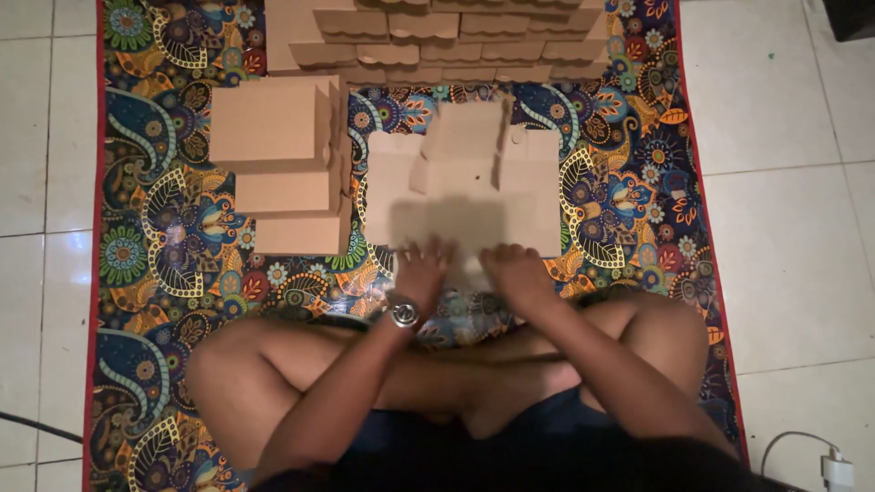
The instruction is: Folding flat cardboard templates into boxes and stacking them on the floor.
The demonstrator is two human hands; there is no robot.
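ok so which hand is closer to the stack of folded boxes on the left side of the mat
Left. The left hand, wearing a wristwatch, presses the near edge of the flat cardboard sheet just right of the stacked folded boxes. The right hand sits farther right on that sheet.

The person sits cross-legged, bare knees spread wide to either side, and both forearms reach forward and downward between them. The left hand [422,269] lies palm down with the fingers spread and pointing away from the body; its wrist bears a wristwatch [404,314]. The right hand [513,271] lies just beside it, palm down, fingers curled slightly.
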